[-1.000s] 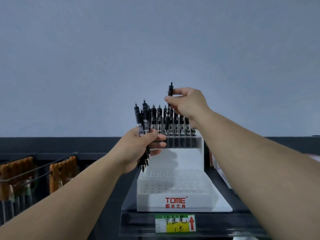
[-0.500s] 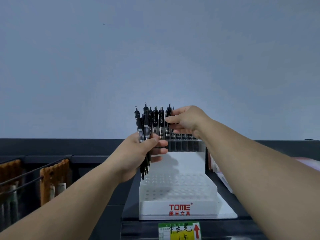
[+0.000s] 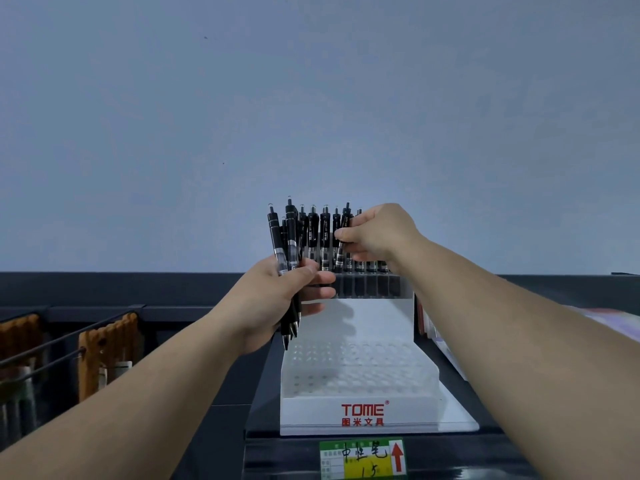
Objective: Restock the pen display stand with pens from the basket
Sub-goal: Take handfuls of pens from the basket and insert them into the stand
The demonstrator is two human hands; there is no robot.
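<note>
Pens stand bunched in your left hand, at 9 o'clock of the stand's top tier. Your fingers and thumb are curled tight round the barrels, with the clicker ends up and the tips poking out below your palm.

Your right hand, at 12 o'clock of the stand, pinches one pen between thumb and fingertips. That pen leans a little, clicker end up, with its lower end down among the row of black pens. You cannot tell whether it sits in a hole, since your fingers hide that spot.

The stand is white and stepped, with TOME in red on its front face. Its top tier, at the back, holds the row of upright pens, which runs toward 3 o'clock behind your right wrist. The lower tiers, toward 6 o'clock, show rows of open holes.

The stand sits on a dark shelf. A green and yellow label with a red arrow is fixed to the shelf's front edge, at 6 o'clock of the stand. At 9 o'clock, well apart, a wire rack holds brown items too dim to make out.
</note>
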